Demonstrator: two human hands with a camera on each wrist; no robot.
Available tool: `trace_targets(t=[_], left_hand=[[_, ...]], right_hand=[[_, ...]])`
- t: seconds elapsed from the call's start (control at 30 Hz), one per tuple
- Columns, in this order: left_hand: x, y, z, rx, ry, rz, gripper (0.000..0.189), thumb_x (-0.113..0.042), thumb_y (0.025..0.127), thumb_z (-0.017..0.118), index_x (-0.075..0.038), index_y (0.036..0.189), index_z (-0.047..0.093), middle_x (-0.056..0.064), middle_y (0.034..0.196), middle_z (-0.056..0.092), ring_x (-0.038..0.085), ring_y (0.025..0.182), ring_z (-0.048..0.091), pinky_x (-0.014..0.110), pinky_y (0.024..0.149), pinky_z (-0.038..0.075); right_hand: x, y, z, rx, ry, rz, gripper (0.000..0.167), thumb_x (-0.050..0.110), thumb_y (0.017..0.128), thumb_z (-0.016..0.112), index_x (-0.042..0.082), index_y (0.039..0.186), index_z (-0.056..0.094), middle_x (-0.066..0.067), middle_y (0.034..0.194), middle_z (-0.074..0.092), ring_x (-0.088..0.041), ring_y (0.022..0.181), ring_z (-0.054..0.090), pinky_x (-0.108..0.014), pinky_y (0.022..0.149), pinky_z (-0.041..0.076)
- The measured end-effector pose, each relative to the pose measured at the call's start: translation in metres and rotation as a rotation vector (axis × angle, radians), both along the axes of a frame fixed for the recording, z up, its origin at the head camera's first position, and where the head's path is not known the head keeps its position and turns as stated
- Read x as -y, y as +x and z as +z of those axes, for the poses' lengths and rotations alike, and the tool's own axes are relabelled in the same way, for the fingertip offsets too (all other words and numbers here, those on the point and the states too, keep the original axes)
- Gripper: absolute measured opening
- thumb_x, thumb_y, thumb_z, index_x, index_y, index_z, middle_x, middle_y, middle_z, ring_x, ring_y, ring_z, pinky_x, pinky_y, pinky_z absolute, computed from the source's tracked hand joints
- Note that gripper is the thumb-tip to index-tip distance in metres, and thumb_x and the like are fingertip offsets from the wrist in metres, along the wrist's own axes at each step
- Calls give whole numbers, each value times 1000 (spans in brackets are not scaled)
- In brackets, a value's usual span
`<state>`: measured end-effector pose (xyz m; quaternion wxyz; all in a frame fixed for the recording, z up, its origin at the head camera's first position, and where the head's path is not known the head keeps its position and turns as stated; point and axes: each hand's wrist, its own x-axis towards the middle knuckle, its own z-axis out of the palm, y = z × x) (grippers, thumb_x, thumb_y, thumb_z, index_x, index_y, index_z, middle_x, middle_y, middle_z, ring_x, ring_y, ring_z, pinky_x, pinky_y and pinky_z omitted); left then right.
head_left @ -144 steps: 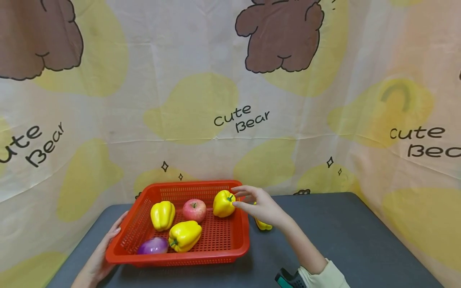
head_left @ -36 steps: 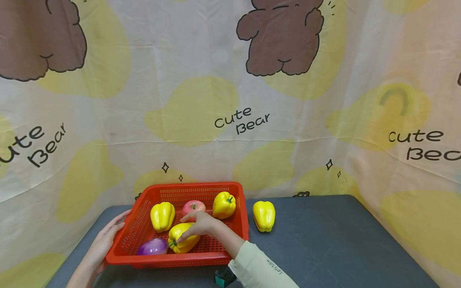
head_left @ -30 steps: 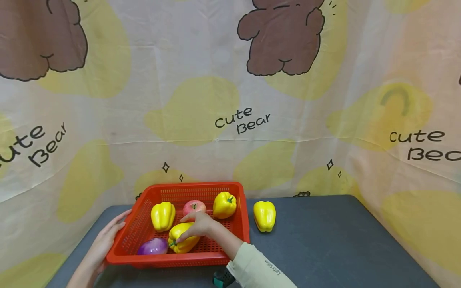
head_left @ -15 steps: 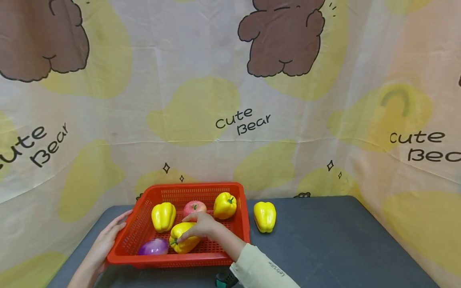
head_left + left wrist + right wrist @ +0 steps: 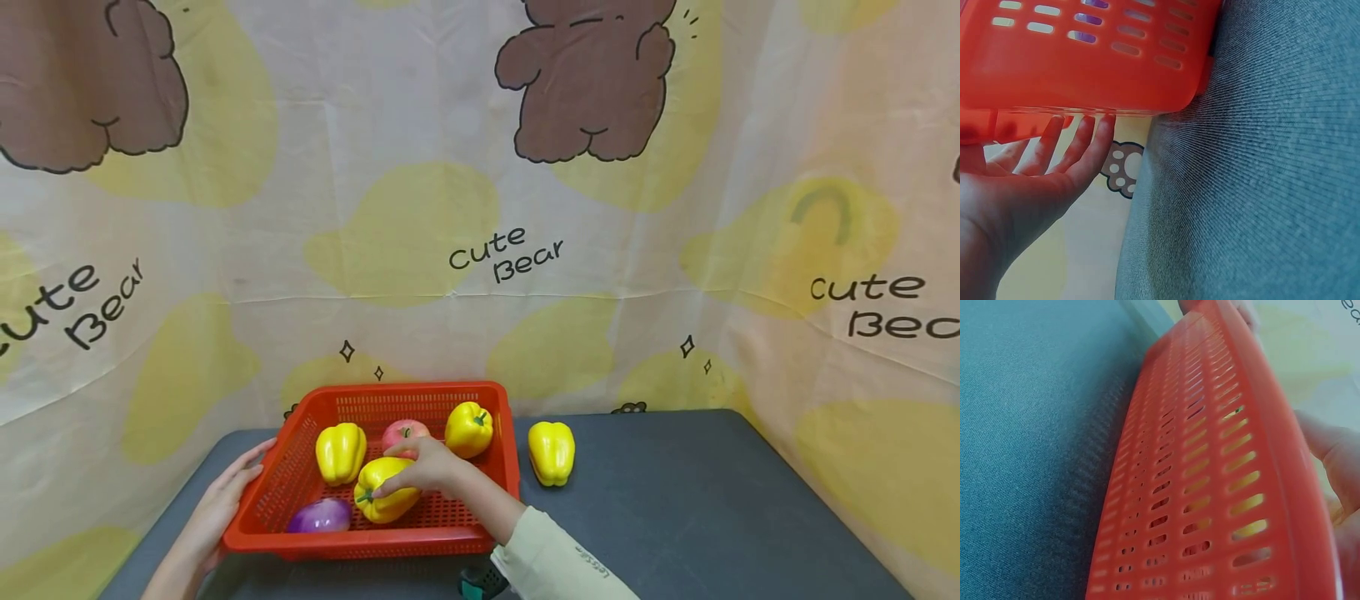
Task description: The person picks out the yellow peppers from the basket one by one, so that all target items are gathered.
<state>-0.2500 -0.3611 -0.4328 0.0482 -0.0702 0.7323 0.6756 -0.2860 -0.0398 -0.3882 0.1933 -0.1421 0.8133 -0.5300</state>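
In the head view, a red plastic basket (image 5: 352, 543) with slotted walls stands on the dark table. My right hand (image 5: 431, 467) reaches over its front rim and grips a yellow bell pepper (image 5: 382, 504) between thumb and fingers, stem toward the left front. Along the basket's left side, my left hand (image 5: 217, 508) rests against the outer wall. In the left wrist view, the left hand's fingers (image 5: 1088, 147) stretch out, fingertips touching the basket. The right wrist view shows mostly the slotted front wall (image 5: 1197, 456), with part of the right hand (image 5: 1341, 462) beyond the rim.
Also in the basket are two yellow bell peppers, one left (image 5: 341, 454) and one right (image 5: 468, 431), a partly hidden apple (image 5: 403, 432), and a glossy purple rounded object (image 5: 321, 516). Another yellow bell pepper (image 5: 551, 454) lies on the table (image 5: 675, 500), right of the basket. A printed curtain (image 5: 405, 333) hangs behind.
My right hand left the pepper at the right, moved to the front pepper and took hold. The pepper has now risen slightly and shifted right. My left hand stays at the basket.
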Motion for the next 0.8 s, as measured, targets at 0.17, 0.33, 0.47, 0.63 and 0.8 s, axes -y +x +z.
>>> trace_targets(t=[0.17,0.33,0.47,0.63,0.8], left_hand=[[0,0,0,5,-3,4,58,-36,117,29,-19,170,15,-16,127,59,5,106,70,43,95,62],[-1,-1,1,8,-11,6,58,-36,117,29,-20,170,14,-14,131,58,5,106,69,42,95,62],[-1,-1,1,10,-18,7,58,-36,117,28,-20,170,14,-10,138,56,4,106,69,42,96,61],[-1,-1,1,12,-17,9,58,-36,117,28,-20,170,14,-10,138,56,4,106,69,42,96,61],[-1,0,1,10,-9,8,58,-36,117,29,-20,171,14,-13,133,57,4,106,69,42,96,61]], right_hand=[[-3,-1,2,21,-27,1,53,13,82,91,11,131,72,-17,144,57,-26,113,60,-48,91,60],[-7,-1,5,44,-41,-11,52,14,82,92,13,130,72,-15,142,58,-24,110,60,-46,90,60],[-9,-1,7,31,-38,-20,52,18,82,91,14,130,71,-14,136,62,-23,106,60,-47,90,59],[-11,1,8,22,-72,-8,55,19,84,90,14,134,69,-13,135,63,-24,109,63,-50,92,60],[-13,4,9,27,-112,-16,58,19,84,90,12,137,67,-14,138,62,-27,114,64,-56,95,58]])
